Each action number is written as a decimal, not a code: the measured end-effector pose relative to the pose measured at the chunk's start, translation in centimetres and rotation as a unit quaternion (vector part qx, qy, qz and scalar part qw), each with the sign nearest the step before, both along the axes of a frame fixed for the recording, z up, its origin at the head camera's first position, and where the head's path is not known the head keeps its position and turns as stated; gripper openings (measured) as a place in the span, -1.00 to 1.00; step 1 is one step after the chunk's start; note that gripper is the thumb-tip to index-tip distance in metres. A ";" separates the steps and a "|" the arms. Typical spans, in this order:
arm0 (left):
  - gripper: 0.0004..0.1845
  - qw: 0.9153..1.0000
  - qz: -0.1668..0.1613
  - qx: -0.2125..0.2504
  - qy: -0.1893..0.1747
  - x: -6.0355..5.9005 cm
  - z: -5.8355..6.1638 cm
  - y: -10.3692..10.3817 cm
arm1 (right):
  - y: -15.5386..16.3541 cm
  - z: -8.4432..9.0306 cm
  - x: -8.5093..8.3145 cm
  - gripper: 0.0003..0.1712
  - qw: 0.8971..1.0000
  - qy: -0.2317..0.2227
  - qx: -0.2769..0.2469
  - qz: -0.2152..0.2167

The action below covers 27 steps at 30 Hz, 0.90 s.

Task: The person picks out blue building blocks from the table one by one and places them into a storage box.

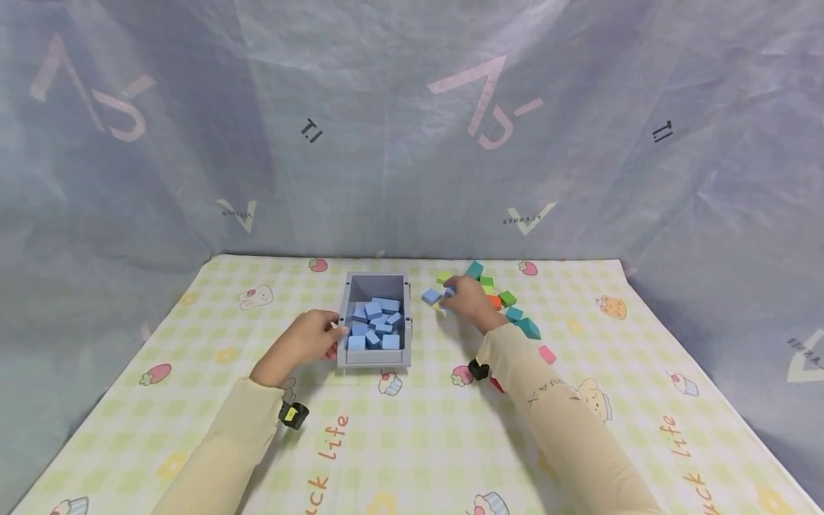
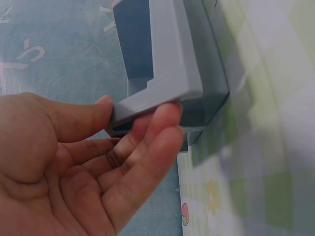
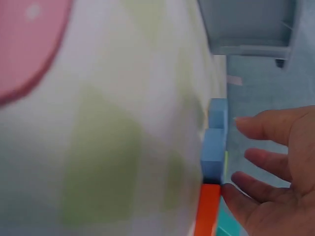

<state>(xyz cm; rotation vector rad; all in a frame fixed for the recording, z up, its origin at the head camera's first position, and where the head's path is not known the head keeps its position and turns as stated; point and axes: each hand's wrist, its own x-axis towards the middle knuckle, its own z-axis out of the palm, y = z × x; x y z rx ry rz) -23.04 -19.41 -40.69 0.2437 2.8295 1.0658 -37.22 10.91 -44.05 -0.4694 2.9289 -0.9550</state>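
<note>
My left hand (image 1: 310,335) holds the left side of a grey plastic box (image 1: 376,357). In the left wrist view the thumb lies on top of its rim (image 2: 172,64) and the fingers curl beneath. Several blue blocks (image 1: 373,310) lie jumbled inside the box. To the right of it, my right hand (image 1: 468,302) reaches over loose blocks, thumb and fingers spread apart. In the right wrist view, a blue block (image 3: 213,152) and a second one (image 3: 217,113) stand close by the fingertips, beside an orange block (image 3: 207,209). Nothing sits between thumb and fingers there.
Teal (image 1: 529,328), green (image 1: 508,297) and other colored blocks lie scattered around the right hand. A pink block (image 1: 546,354) and a red block (image 1: 496,385) lie nearer, by the right sleeve. A checked, printed cloth (image 1: 399,443) covers the table; a grey curtain hangs behind.
</note>
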 end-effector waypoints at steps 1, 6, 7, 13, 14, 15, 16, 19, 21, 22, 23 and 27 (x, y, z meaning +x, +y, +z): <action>-0.75 1.000 0.001 0.002 -0.003 0.0 -0.1 0.1 | 0.0 -0.2 0.0 -0.47 1.000 0.000 0.007 0.000; -0.70 1.000 0.010 0.001 -0.015 0.0 -0.5 0.3 | -0.1 -1.0 0.4 -0.53 0.999 0.012 0.046 0.004; -0.71 1.000 0.012 -0.001 -0.014 0.1 -0.4 0.3 | -0.2 -1.0 0.4 -0.54 0.998 0.017 0.052 0.004; -0.74 1.000 0.027 -0.005 -0.008 0.3 0.1 0.1 | -0.9 -0.7 0.5 -0.56 0.998 0.028 0.058 -0.006; -0.74 1.000 0.027 -0.005 -0.009 0.3 0.2 0.2 | -1.0 -0.7 0.5 -0.55 0.998 0.024 0.059 -0.009; -0.74 1.000 0.027 -0.005 -0.009 0.3 0.2 0.2 | -1.0 -0.7 0.5 -0.55 0.998 0.020 0.060 -0.011; -0.74 1.000 0.027 -0.006 -0.010 0.3 0.2 0.1 | -1.1 -0.7 0.5 -0.55 0.998 0.018 0.061 -0.012; -0.74 1.000 0.028 -0.004 -0.012 0.3 0.2 0.1 | -1.1 -0.7 0.5 -0.55 0.998 0.011 0.065 -0.015; -0.73 0.999 0.030 -0.004 -0.013 0.3 0.2 0.2 | -1.1 -0.6 0.5 -0.55 0.998 0.009 0.064 -0.015; -0.72 0.999 0.031 -0.004 -0.014 0.4 0.2 0.2 | -1.1 -0.6 0.5 -0.55 0.998 0.008 0.062 -0.016; -0.72 0.999 0.032 -0.004 -0.015 0.4 0.3 0.2 | -1.0 -0.6 0.5 -0.55 0.998 0.008 0.060 -0.016; -0.70 0.999 0.030 -0.009 -0.016 0.3 0.3 0.3 | -0.8 -0.7 0.6 -0.56 0.998 0.015 0.056 -0.015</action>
